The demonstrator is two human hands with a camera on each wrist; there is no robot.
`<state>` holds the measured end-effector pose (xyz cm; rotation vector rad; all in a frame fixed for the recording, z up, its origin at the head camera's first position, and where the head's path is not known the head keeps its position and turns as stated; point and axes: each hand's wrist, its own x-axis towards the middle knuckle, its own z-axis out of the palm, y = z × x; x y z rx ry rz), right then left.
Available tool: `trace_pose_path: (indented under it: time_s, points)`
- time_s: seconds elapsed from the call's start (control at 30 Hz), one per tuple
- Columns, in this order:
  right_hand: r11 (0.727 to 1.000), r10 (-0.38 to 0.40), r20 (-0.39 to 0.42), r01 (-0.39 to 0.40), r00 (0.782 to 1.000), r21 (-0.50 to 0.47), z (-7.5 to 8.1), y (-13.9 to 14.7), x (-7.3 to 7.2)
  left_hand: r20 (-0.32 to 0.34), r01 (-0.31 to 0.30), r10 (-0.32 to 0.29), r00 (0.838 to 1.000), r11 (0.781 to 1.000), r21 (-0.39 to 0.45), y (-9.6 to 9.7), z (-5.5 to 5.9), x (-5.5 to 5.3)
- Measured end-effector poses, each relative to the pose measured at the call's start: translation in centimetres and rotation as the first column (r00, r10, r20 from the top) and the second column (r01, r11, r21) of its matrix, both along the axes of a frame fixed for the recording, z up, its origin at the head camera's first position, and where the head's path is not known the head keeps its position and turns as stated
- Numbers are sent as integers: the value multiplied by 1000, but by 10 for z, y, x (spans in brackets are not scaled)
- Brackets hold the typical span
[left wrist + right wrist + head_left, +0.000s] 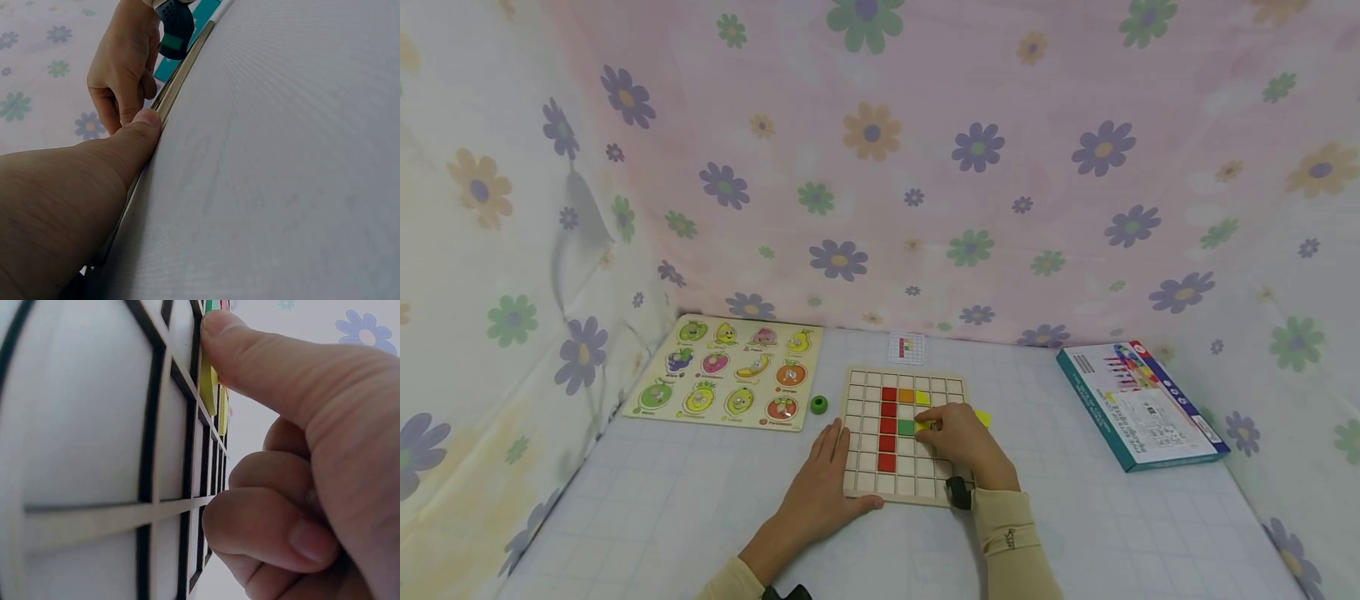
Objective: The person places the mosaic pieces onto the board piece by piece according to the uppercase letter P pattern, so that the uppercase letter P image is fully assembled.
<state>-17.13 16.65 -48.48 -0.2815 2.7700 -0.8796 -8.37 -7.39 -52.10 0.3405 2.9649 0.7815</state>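
Observation:
A wooden grid board [865, 482] lies on the table. Several red tiles [887, 427] form a column in it, with an orange tile [907, 396] and a yellow tile [922, 398] beside the top one and a green tile [906, 427] lower down. My right hand [958, 435] pinches another yellow tile [207, 387] at the cell right of the green one, thumb against it and the other fingers curled. My left hand [823, 479] rests at the board's near left corner, fingers straight along the left edge and thumb [145, 119] at the near edge.
Behind the board lies a small pattern card [907, 348]. A fruit puzzle board [722, 367] is at the left, with a green ring-shaped piece [818, 405] beside it. More yellow [983, 418] shows past my right hand. A teal-edged box [1142, 406] lies at the right.

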Motion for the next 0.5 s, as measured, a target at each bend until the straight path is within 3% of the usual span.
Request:
trace_pose_path:
  time_s: [0.37,0.5]
  points:
    - [998,-7,-52,10,999,57,6,3,1,15,2,-2,1000,1000,6,0,-1,-1]
    - [999,-42,-51,43,998,33,9,15,1,25,0,0,1000,1000,4,0,-1,-1]
